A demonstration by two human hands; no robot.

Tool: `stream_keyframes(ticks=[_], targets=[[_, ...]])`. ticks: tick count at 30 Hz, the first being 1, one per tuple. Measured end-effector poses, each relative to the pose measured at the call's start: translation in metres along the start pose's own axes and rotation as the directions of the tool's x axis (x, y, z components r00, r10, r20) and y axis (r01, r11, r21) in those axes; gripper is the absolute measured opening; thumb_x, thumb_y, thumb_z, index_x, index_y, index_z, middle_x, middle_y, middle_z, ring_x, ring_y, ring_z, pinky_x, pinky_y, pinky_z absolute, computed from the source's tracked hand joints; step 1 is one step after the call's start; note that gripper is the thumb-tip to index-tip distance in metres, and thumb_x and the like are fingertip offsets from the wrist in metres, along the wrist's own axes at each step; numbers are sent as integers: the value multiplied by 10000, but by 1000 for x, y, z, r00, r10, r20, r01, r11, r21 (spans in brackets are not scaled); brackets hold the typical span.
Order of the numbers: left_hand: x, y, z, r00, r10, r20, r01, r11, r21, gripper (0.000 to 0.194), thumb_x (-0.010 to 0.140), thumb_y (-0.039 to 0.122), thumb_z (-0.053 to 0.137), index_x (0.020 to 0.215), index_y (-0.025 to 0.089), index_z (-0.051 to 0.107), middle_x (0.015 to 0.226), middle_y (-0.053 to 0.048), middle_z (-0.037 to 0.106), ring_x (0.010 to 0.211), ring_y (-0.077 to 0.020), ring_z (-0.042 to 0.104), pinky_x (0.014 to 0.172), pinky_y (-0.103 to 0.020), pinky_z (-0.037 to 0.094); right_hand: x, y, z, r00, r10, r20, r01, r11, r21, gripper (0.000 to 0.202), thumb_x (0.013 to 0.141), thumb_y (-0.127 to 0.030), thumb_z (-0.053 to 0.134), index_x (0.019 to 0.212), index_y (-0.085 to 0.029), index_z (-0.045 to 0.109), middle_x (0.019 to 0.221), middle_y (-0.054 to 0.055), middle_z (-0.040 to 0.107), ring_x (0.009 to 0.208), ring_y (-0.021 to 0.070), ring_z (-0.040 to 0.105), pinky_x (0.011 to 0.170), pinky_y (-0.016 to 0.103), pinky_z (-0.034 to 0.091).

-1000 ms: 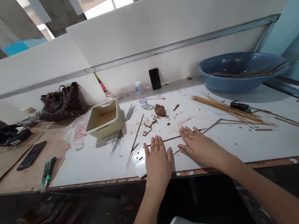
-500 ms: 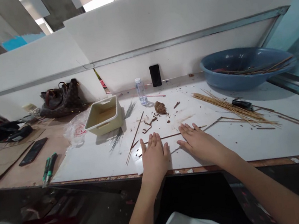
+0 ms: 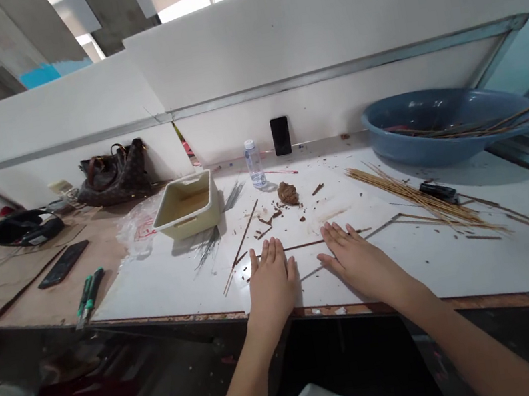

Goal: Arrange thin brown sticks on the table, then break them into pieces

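A thin brown-coated stick (image 3: 303, 245) lies crosswise on the white board, its bare tip pointing right. My left hand (image 3: 272, 281) rests flat over its left part, fingers stretched out. Over its right part lies my right hand (image 3: 355, 257), also flat with the fingers extended. The stretches beneath both palms are hidden. Beyond the hands sits a lump of brown clay-like paste (image 3: 287, 193) with crumbs around it. Another partly coated stick (image 3: 245, 234) lies slanted to the left of my left hand. A thin grey strip (image 3: 313, 271) runs nearer to me, partly covered by my right hand.
At right are a bundle of bare sticks (image 3: 416, 196), a black object (image 3: 438, 191) and a blue basin (image 3: 448, 143) holding sticks. A cream tub (image 3: 188, 224), water bottle (image 3: 254, 166) and upright phone (image 3: 280, 136) stand behind. Green-handled tools (image 3: 91, 294) lie left.
The whole view has shifted slightly, so things appear a little lower and further right. Both hands stay flat on the stick, with hardly any movement along the board.
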State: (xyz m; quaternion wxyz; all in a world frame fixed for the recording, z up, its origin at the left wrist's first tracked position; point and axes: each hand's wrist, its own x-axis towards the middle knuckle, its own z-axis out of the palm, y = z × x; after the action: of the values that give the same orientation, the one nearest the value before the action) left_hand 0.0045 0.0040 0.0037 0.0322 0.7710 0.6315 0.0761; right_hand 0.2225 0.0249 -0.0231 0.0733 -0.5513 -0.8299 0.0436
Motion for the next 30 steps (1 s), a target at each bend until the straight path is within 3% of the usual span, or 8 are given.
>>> stream_keyframes(ticks=[8,11,17,25,27,30], targets=[[-43,-6,9,998,61,-34,-59,997,40,559,1155,326,320,1667,123,412,1718,-151,438,1633,-279,363,1353,-577,259,-43,1,17,992,-80,-96,80,997,-1,762,1139,-571,288,1719,-77,301,1722,201,396,1631,318,340,1327,571,327],[-36,-9,6,998,55,-20,-55,998,28,553,1157,335,308,1658,135,432,1711,-152,450,1630,-280,370,1353,-584,254,-38,2,12,994,-81,-78,81,997,-1,764,1140,-576,264,1716,-78,316,1721,204,401,1627,317,348,1328,568,322],[-1,-3,-1,999,-32,2,32,999,26,556,1140,317,359,1633,83,465,1703,-181,454,1639,-306,348,1365,-588,212,-1,2,1,1000,3,-5,-3,1000,-18,759,1145,-523,262,1676,13,350,1739,225,337,1645,306,301,1358,534,242],[-47,-6,3,999,36,2,-36,998,57,581,1160,345,304,1645,52,429,1707,-188,438,1635,-301,356,1354,-599,258,-44,-2,15,995,-55,-82,53,998,-24,771,1143,-572,265,1691,-37,354,1724,207,376,1632,317,333,1338,553,308],[-45,-7,2,999,34,19,-35,997,62,583,1161,347,307,1649,49,423,1713,-187,424,1638,-303,345,1355,-597,254,-43,-1,13,996,-58,-70,57,998,-18,766,1144,-573,259,1693,-48,358,1723,203,386,1629,313,342,1337,548,311],[-24,-7,-3,999,-10,40,8,998,57,574,1159,335,324,1644,48,434,1717,-188,418,1644,-311,330,1356,-597,243,-24,2,5,999,-34,-30,34,999,-1,754,1145,-549,267,1687,-32,363,1729,219,370,1634,319,328,1347,553,276]])
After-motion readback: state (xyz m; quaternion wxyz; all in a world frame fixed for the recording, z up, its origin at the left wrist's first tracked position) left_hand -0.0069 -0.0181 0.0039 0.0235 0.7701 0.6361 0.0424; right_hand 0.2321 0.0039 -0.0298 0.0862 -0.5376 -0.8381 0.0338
